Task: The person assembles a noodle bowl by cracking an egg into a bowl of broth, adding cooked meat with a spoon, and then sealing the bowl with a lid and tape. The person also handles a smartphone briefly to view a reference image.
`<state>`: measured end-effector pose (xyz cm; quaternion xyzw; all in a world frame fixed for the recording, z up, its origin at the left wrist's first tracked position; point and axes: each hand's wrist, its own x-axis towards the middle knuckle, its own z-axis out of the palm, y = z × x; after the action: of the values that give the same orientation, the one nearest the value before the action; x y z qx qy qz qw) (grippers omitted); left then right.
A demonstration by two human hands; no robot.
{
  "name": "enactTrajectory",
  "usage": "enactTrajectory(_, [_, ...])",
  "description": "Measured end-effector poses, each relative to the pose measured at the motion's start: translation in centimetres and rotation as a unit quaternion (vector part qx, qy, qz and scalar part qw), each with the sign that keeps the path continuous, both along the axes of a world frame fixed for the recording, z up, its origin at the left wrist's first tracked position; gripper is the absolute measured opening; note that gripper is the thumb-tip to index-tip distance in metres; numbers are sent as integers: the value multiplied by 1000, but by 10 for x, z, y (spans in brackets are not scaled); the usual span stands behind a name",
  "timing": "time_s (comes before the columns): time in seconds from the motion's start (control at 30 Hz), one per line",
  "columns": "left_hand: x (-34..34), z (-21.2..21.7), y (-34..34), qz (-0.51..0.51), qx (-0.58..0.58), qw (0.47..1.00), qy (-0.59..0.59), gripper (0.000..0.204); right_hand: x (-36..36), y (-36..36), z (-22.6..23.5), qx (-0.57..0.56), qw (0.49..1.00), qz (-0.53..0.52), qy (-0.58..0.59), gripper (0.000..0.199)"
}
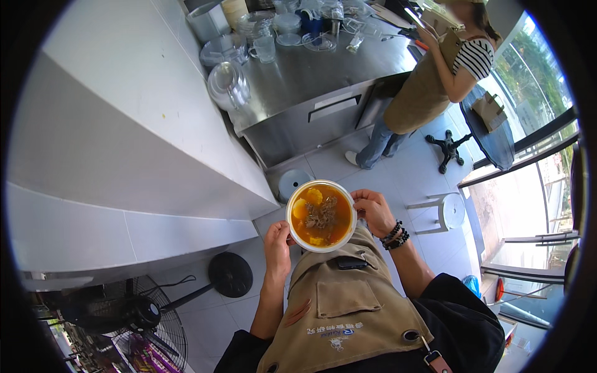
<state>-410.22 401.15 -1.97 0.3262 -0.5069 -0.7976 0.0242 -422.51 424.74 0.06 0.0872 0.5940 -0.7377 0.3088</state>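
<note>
Between both my hands is a round white-rimmed bowl [321, 244] of orange-brown soup. Chunks of dark meat [321, 212] lie in the broth, with yellow pieces [314, 196] that look like corn beside them. My left hand [278, 242] grips the bowl's lower left rim, thumb on the edge. On the opposite side my right hand [373, 211] pinches the upper right rim; dark bead bracelets circle that wrist. The bowl is held roughly level in front of my tan apron [354, 298]. Its underside and the fingers beneath it are hidden.
Ahead stands a steel counter [298, 87] crowded with clear plastic containers [229, 86] and a jug [263, 50]. A person in an apron [413, 105] stands at its right end. White stools [451, 211] and a round table [491, 133] are rightward; a standing fan [140, 314] is lower left.
</note>
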Motion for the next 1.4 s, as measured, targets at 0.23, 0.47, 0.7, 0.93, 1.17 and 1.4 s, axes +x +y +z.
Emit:
enactTrajectory(0.23, [-124, -23, -53, 108, -7, 994, -1, 17, -167, -84, -29, -6, 996, 84, 7, 18])
enactTrajectory(0.47, [-237, -78, -96, 254, -9, 966, -41, 18, -318, -174, -79, 37, 972, 232, 12, 20])
enactTrajectory(0.7, [-348, -113, -125, 346, 22, 935, -81, 19, -439, -250, -140, 98, 949, 293, 64, 15])
enactTrajectory(0.93, [-431, -151, -150, 365, 39, 924, -111, 23, -528, -289, -190, 185, 909, 344, 144, 22])
enactTrajectory(1.17, [-449, -157, -134, 352, 39, 924, -142, 25, -550, -278, -202, 212, 903, 352, 120, 26])
enactTrajectory(1.4, [-472, -151, -144, 370, 25, 917, -144, 26, -569, -289, -214, 180, 922, 312, 145, 25])
